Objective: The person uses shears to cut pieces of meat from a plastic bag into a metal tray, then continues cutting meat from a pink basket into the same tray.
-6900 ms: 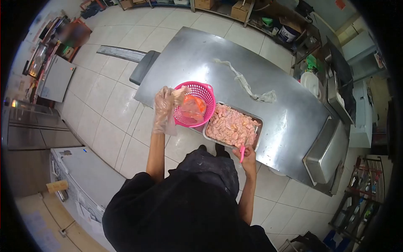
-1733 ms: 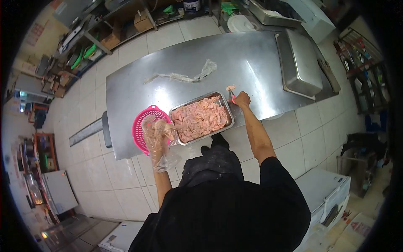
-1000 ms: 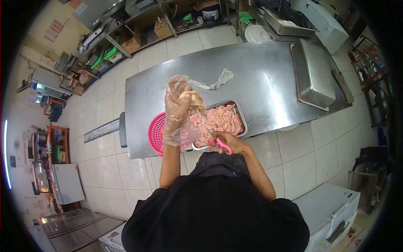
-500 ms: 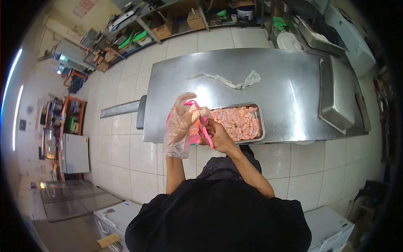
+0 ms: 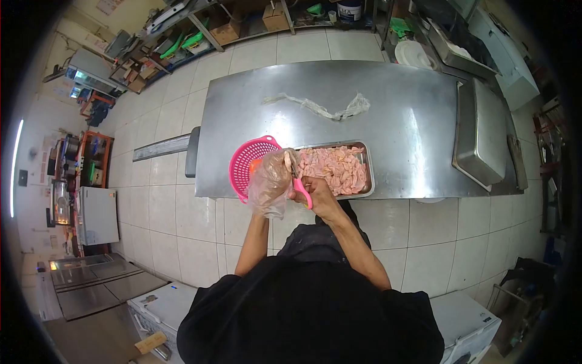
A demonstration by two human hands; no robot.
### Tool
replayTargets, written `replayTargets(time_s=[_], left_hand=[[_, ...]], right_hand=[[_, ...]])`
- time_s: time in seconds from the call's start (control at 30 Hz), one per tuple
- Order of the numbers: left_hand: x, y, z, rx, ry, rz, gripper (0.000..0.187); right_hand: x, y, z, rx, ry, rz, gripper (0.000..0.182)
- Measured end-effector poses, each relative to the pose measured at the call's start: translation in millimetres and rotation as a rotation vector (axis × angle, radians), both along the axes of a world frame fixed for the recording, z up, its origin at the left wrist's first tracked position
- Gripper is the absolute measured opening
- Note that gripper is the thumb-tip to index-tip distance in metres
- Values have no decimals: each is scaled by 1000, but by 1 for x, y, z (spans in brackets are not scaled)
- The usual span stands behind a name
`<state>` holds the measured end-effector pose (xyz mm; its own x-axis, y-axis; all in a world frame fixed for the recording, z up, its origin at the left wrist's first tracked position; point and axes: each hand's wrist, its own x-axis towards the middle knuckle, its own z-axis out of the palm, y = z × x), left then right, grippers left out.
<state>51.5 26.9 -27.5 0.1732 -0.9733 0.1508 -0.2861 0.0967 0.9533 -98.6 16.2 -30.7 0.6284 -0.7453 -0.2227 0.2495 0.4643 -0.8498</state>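
My left hand (image 5: 270, 184), in a loose clear plastic glove, is closed around a small piece of raw meat (image 5: 288, 160), mostly hidden by the glove. Pink-handled scissors (image 5: 302, 193) are gripped in my right hand (image 5: 319, 198), with the blades up against that piece. Behind the glove stands a pink plastic colander (image 5: 244, 159) with something orange-red partly showing inside. Just right of the scissors, a steel tray (image 5: 370, 173) holds many pale pink raw meat pieces (image 5: 334, 168).
A crumpled strip of clear plastic (image 5: 321, 109) lies across the steel table (image 5: 400, 121). An upturned steel pan (image 5: 483, 134) rests at the table's right end. Shelves with boxes and tubs (image 5: 276, 18) line the far wall. White chest freezers (image 5: 464, 327) stand behind me.
My left hand has drawn in and closed more around the meat, uncovering more of the pink colander. The scissors remain in my right hand. The whole view has shifted slightly.
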Motion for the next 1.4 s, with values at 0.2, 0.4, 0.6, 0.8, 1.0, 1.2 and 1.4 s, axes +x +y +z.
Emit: replayTargets(time_s=[0.2, 0.4, 0.6, 0.8, 1.0, 1.2, 1.4], left_hand=[[-11, -6, 10, -130, -113, 52, 27], [-5, -17, 81, -63, 143, 26, 49], [-12, -18, 122, -48, -40, -43, 49], [-8, -4, 120, 38, 43, 24, 38], [-11, 8, 120, 125, 500, -112, 34], [0, 8, 48, -76, 275, -45, 30], [-7, -11, 47, -278, -582, -80, 20]], right_hand=[[1, -6, -7, -80, 90, -46, 31], [-4, -7, -32, -85, -43, 102, 35], [13, 4, -14, 44, -519, 244, 47], [28, -8, 5, -60, -301, 191, 57], [27, -5, 8, -120, -166, 119, 57], [13, -7, 18, -198, -151, 38, 48], [5, -9, 3, -127, -214, -39, 33]])
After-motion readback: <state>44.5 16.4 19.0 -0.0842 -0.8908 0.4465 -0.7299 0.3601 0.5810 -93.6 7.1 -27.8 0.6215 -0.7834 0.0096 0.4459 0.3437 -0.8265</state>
